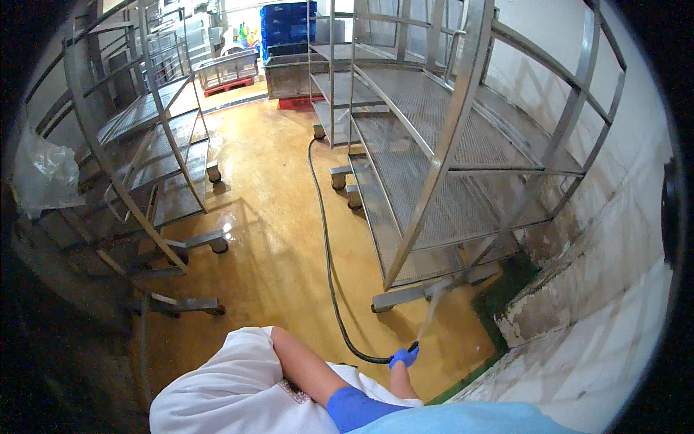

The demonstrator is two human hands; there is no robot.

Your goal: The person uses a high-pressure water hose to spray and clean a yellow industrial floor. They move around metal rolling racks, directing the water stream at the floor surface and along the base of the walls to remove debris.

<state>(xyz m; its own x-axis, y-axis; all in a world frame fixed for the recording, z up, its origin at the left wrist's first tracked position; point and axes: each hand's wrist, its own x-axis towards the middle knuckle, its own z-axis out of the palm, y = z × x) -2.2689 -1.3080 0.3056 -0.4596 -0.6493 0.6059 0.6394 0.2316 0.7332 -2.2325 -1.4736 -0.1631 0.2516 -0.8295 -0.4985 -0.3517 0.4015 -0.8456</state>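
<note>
My right hand (403, 356), in a blue glove, is closed around the end of a black hose (327, 249). A thin jet of water (431, 312) leaves the hose end and reaches the low frame of the metal rack trolley (441, 155) on the right. That trolley has several perforated shelves and stands on castors. My left forearm crosses in front of my body from a white sleeve. At the lower edge my left hand (361, 410) shows as a blue glove, its fingers hidden beside light blue cloth.
More metal rack trolleys (155, 137) line the left, with clear plastic sheeting (47, 173) hanging there. Stacked blue crates (288, 29) and grey tubs (225, 70) stand at the back. The hose trails across the wet yellow floor (267, 210). A stained white wall (571, 311) bounds the right.
</note>
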